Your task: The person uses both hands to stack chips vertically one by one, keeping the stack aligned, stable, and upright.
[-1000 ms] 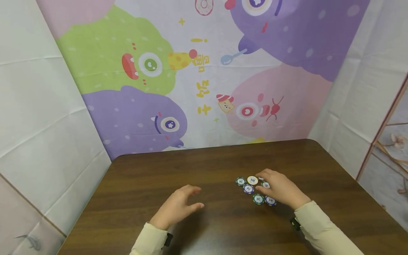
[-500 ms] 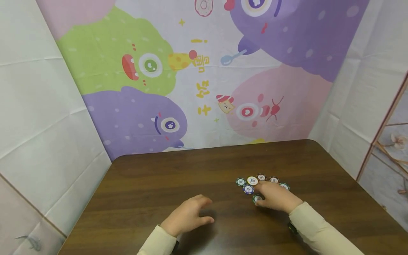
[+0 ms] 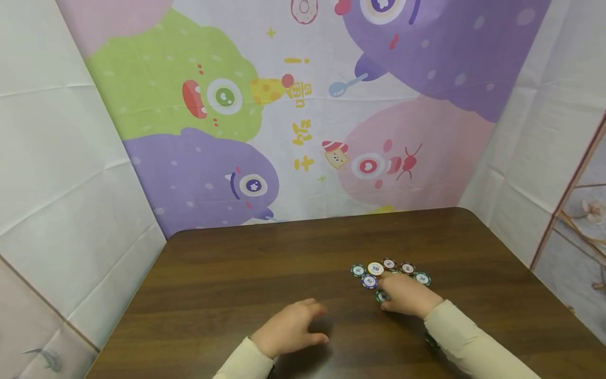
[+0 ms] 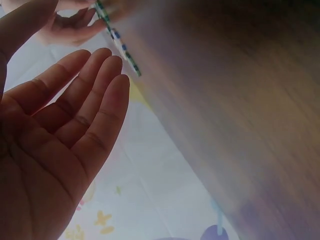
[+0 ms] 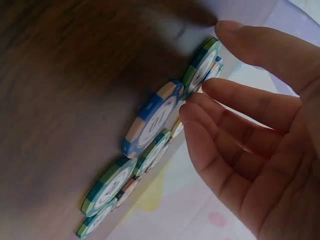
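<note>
Several poker chips lie flat on the dark wooden table, below and around my right hand [image 3: 408,295]. In the right wrist view its thumb and bent fingers stand apart, with a green chip [image 5: 200,70] in the gap between thumb and fingertips. A blue chip [image 5: 154,120] lies close by, under the hand. Left of it in the head view are a white-and-yellow 50 chip [image 3: 375,268], another blue chip [image 3: 369,282] and a green chip [image 3: 358,270]. My left hand [image 3: 291,328] hovers over the table with fingers loosely bent, holding nothing.
Two dark brown chips and a green chip [image 3: 422,278] lie beyond my right hand. The wooden table [image 3: 246,268] runs back to a cartoon-printed cloth [image 3: 303,200], and pale panels [image 3: 71,158] stand at both sides.
My right hand has come nearer and down from the far chips to the near green one, uncovering chips behind it. My left hand has drifted right and nearer.
</note>
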`<act>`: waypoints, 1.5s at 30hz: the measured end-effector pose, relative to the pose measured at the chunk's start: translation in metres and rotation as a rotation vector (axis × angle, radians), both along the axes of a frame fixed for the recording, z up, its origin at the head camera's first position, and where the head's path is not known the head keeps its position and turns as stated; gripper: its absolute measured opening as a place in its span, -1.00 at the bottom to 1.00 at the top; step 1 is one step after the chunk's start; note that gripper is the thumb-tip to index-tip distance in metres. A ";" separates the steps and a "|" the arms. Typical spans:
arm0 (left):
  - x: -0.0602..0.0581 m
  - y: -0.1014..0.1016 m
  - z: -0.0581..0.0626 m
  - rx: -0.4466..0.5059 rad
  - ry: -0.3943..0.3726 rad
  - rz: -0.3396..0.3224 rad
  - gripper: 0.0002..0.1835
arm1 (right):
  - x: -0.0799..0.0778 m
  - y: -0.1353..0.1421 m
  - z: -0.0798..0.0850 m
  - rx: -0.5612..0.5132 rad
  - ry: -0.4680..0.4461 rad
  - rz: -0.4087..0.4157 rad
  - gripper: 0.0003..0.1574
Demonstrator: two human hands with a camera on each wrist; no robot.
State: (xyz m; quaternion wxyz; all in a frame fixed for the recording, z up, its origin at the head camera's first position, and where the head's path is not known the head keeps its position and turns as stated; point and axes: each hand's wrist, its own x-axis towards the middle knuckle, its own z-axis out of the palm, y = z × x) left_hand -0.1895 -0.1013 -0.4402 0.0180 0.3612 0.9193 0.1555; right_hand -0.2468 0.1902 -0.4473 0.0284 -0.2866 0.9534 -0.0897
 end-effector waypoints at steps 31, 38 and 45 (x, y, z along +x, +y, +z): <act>0.007 0.017 -0.014 0.030 -0.020 -0.034 -0.53 | -0.001 -0.002 -0.001 -0.078 -0.109 -0.003 -0.69; 0.007 0.021 -0.014 0.046 -0.048 -0.008 -0.48 | 0.007 -0.011 0.001 -0.080 -0.055 0.075 -0.77; 0.006 0.024 -0.015 0.051 -0.061 -0.004 -0.46 | 0.018 -0.025 0.002 -0.062 -0.024 0.149 -0.74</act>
